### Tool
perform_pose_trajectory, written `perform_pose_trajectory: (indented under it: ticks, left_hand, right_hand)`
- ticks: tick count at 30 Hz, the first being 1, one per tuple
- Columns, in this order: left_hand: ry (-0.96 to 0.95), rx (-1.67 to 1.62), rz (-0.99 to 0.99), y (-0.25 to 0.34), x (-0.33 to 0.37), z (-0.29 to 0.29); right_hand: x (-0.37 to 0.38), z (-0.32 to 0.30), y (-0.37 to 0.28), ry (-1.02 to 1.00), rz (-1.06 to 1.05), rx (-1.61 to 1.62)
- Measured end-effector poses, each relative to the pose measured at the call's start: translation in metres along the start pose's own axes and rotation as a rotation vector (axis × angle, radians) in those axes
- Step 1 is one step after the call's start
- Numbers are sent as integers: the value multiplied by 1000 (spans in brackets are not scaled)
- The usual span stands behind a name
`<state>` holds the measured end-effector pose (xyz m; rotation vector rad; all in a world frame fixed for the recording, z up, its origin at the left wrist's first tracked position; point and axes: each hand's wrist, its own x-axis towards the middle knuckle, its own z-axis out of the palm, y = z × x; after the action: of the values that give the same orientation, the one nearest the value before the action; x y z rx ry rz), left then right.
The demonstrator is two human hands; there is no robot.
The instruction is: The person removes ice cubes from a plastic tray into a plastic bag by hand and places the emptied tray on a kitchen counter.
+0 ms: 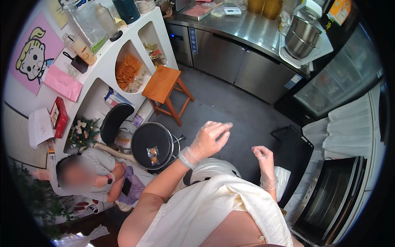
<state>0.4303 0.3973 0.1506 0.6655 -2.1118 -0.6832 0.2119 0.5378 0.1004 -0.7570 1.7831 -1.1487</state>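
Left hand (212, 140), clear-gloved: fingers half bent, thumb standing apart, nothing visible in its hold; raised over the grey floor (224, 94). Right hand (263, 159), likewise gloved: fingers curled inward, thumb close to them — whether anything is pinched, cannot tell. Round stool (142, 138), black seat, metal frame: left of the left hand, apart from it; bears small wrapped packets (152, 151). Black flat-topped stand (294, 150): just right of the right hand. White bundle (281, 181): beside the right wrist. Wooden stool (161, 82), square: ahead, at the white shelving (103, 70). Seated person (117, 171), striped sleeves — left, near the round stool.
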Motion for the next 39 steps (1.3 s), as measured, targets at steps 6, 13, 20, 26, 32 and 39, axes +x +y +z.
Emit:
perform_pose_trajectory:
  ticks: [6, 13, 20, 26, 32, 39]
  left_hand:
    - [11, -25, -199, -47, 42, -1]
    - [78, 47, -381, -92, 108, 33]
    - [239, 75, -442, -127, 238, 75]
    - [272, 91, -541, -154, 304, 107]
    - [302, 147, -581, -199, 335, 112]
    - [337, 51, -612, -264, 390, 97]
  right_hand:
    - [95, 1, -1, -84, 54, -12]
    - [246, -14, -28, -164, 9, 8]
    - [380, -41, -113, -329, -51, -48]
    - [480, -65, -137, -391, -38, -73]
    - [547, -54, -147, -432, 29, 43]
    - [600, -12, -185, -469, 37, 58]
